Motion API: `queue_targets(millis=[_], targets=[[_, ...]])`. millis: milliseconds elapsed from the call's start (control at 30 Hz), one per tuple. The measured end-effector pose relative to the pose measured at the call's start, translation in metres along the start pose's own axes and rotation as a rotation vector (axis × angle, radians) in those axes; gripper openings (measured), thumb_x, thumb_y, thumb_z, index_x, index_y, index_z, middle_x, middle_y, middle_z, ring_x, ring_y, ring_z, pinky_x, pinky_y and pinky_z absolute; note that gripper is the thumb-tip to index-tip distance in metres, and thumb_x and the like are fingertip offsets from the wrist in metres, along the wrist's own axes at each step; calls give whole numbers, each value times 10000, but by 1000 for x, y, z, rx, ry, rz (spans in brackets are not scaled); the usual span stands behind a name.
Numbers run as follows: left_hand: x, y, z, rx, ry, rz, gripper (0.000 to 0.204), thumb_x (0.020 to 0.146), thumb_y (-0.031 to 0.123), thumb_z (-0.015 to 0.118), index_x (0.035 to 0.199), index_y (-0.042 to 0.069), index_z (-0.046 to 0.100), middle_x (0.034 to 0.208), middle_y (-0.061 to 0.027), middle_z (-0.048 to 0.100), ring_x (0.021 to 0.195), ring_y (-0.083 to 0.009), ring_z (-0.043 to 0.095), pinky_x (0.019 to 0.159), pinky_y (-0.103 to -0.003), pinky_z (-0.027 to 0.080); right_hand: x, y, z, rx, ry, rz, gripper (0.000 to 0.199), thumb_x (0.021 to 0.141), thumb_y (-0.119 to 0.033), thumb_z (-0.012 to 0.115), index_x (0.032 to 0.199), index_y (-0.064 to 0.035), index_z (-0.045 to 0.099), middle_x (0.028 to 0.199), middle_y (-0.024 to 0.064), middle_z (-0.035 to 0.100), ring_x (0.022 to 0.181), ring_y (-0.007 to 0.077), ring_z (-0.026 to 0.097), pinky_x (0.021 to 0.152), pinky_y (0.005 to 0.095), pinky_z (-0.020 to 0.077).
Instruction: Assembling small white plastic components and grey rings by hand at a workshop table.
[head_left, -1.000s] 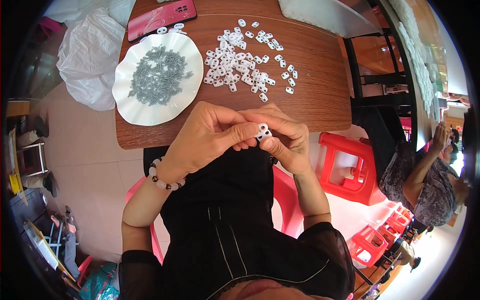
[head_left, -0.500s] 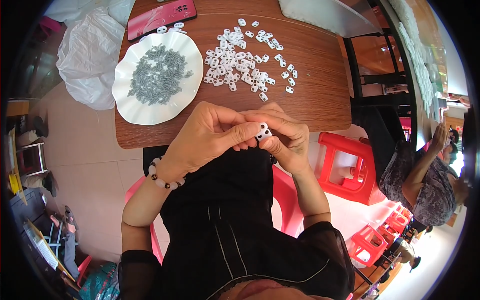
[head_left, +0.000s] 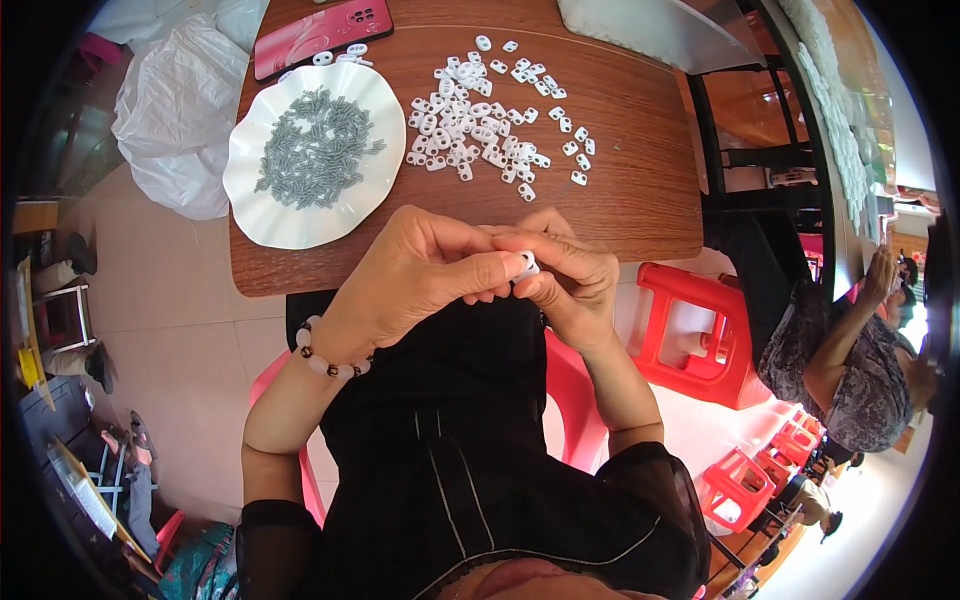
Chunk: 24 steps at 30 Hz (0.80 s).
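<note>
My left hand (head_left: 425,265) and my right hand (head_left: 570,275) meet in front of the table's near edge, both pinching one small white plastic piece (head_left: 528,264) with a dark hole. Fingers and thumbs cover most of that piece. Beyond my hands lies a loose heap of small white two-holed plastic pieces (head_left: 470,125), several of them strewn to the right. On the left, a white wavy-rimmed plate (head_left: 245,170) carries a pile of small grey-green, rod-like pieces (head_left: 318,150), perhaps springs.
The brown wooden table (head_left: 640,190) holds a pink phone (head_left: 325,35) at its far left, with a few white pieces beside it. A white plastic bag (head_left: 180,120) hangs off the left. Red stools (head_left: 700,335) stand right, near another person (head_left: 850,360).
The small white piece has turned between my fingers and less of it shows now. My hands stay in nearly the same place.
</note>
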<state>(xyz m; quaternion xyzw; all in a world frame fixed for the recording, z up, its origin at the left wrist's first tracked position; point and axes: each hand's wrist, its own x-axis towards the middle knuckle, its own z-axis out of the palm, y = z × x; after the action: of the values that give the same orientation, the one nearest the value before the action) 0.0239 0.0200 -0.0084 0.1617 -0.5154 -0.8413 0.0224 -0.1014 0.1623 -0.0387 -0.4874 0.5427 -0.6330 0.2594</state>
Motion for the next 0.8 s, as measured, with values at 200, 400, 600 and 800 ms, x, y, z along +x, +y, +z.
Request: queue_targets(millis=[200, 400, 600, 800], targets=[[-1, 0, 0, 25, 32, -23, 193, 851, 176, 691, 886, -11, 723, 669, -27, 635, 602, -45, 541, 548, -174, 425, -1, 0, 1, 12, 20, 19, 316, 789, -121, 718, 1072, 13, 672, 966, 95, 703, 832, 175, 570, 741, 284, 474], [-1, -1, 0, 7, 30, -17, 197, 850, 176, 693, 899, -12, 723, 670, -25, 637, 603, -44, 540, 549, -176, 428, -2, 2, 2, -9, 26, 25, 313, 798, -130, 710, 1076, 9, 670, 956, 92, 706, 815, 174, 574, 739, 283, 475], [-1, -1, 0, -6, 32, -16, 197, 852, 175, 691, 904, -12, 723, 677, -29, 644, 605, -44, 544, 549, -177, 432, -2, 1, 3, -28, 31, 14, 309, 802, -131, 706, 1074, 11, 670, 960, 91, 706, 809, 175, 579, 723, 281, 486], [-2, -1, 1, 3, 38, -39, 194, 852, 160, 681, 885, -27, 718, 701, -52, 653, 621, -64, 566, 565, -193, 447, -4, 1, 4, -45, 59, 9, 304, 795, -139, 714, 1056, 12, 676, 927, 94, 705, 796, 177, 586, 711, 285, 491]])
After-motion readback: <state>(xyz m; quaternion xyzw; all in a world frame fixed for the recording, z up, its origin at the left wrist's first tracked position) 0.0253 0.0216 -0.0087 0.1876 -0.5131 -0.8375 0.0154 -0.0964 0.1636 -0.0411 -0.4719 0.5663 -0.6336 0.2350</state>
